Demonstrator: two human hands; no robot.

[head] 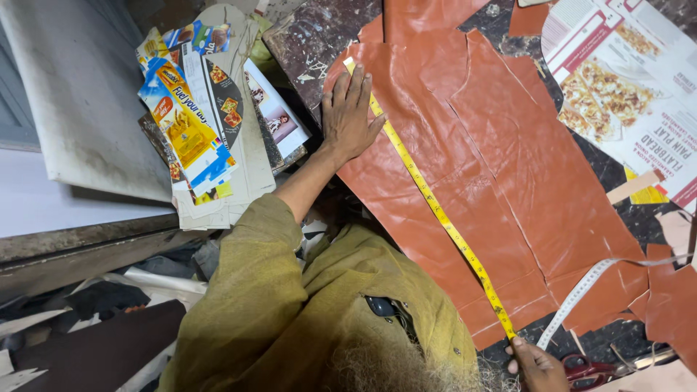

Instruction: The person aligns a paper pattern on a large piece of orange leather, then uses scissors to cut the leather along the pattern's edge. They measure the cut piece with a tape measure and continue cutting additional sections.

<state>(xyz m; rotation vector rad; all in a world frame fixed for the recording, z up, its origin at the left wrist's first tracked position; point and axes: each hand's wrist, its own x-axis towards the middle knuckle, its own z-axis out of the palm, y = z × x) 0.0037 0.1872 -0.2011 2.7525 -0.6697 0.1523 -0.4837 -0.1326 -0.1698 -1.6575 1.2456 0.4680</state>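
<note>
We work over a dark, scuffed table [319, 33]. Our left hand [350, 109] lies flat, pinning the yellow tape measure [435, 210] across the brown leather pieces [501, 160]; our right hand [537, 363] pinches its end at five o'clock. Flattened cartons [192, 116] lie at ten o'clock, red-handled scissors [592, 369] beside the right hand.

Tape measure [435, 207] lies on leather sheet [508, 167], cardboard stack [196, 116] to its left.
</note>
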